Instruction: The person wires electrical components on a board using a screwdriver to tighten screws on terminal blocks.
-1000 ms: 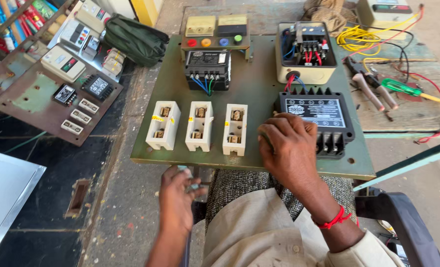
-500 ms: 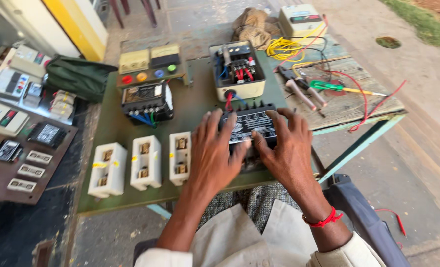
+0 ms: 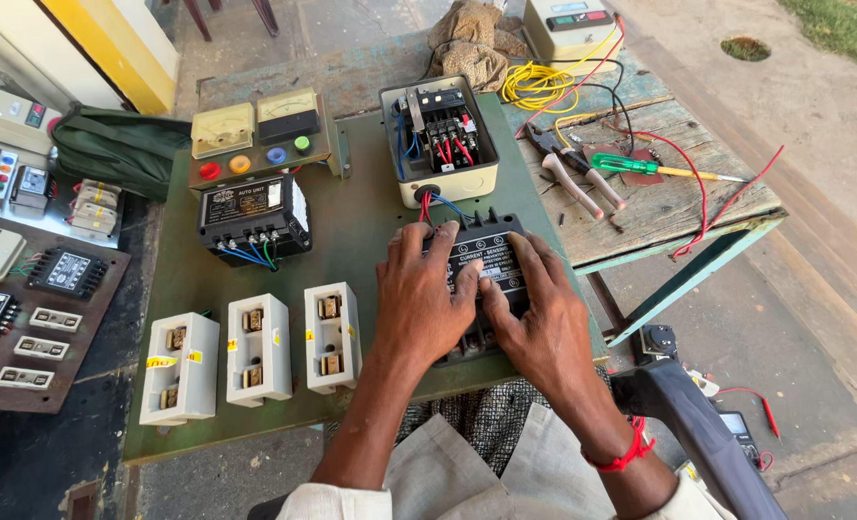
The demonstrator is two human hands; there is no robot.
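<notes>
Hands: both now lie on the black relay unit (image 3: 481, 279) at the near right of the green panel board (image 3: 351, 241).
Left hand (image 3: 423, 299): a second ago it hung below the board's near edge, off the work; half a second ago it had come up onto the unit, and it now rests flat over the unit's left half, fingers spread toward the far edge.
Right hand (image 3: 539, 323): on the unit in all three views; now it covers the right half, fingers curled over the top face, thumb side meeting the left hand.
Grip: neither hand closes around anything; both press open-palmed on the casing, so the hold is a flat bracing one, not a pinch.
Relay unit: seated on the board, just in front of the cream starter box (image 3: 443, 144), whose red and blue wires run down toward it.
Meaning: judged from the change, the work has gone from one-handed touching to a two-handed hold on the unit.
Nearby, untouched: three white fuse holders (image 3: 255, 351) to the left, black auto unit (image 3: 255, 217) behind them, green screwdriver (image 3: 640, 166) and pliers (image 3: 573, 173) on the wooden worktop (image 3: 679, 207).
</notes>
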